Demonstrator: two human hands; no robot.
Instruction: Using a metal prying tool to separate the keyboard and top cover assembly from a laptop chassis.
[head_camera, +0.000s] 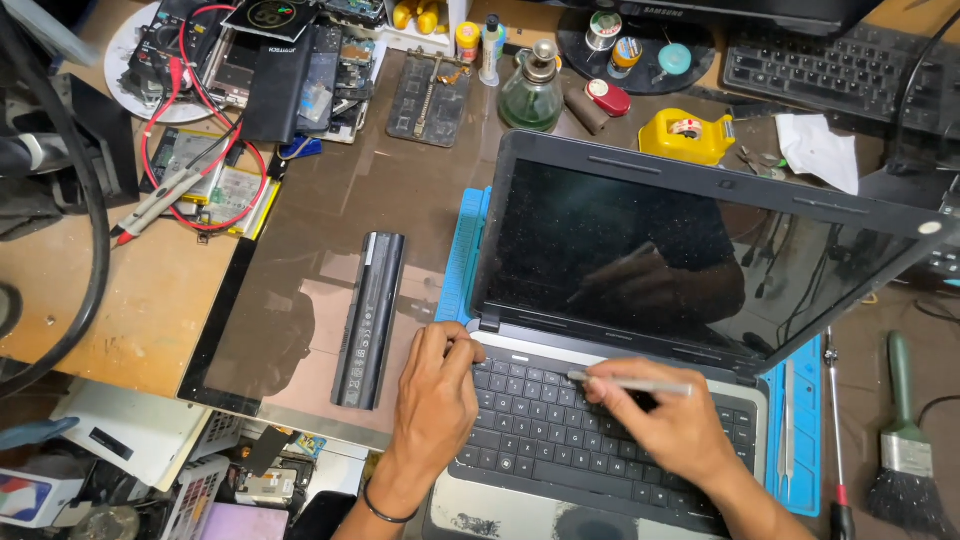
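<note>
An open grey laptop (700, 245) with a dark, dusty screen stands on a blue mat (462, 250). My left hand (437, 400) rests on the left edge of its black keyboard (545, 430), fingertips at the top left corner near the hinge. My right hand (660, 425) lies over the middle of the keyboard and grips a thin silver tool (630, 383), held level and pointing left along the upper key rows. A long black laptop battery (369, 317) lies on the dark glass sheet left of the laptop.
A brush (906, 450), a screwdriver (835, 430) and tweezers (788, 420) lie at the right. Behind are a yellow tape dispenser (688, 135), a green glass bottle (532, 92), a black keyboard (815, 70), and phone parts with red probe leads (200, 120). Clutter sits below the desk edge.
</note>
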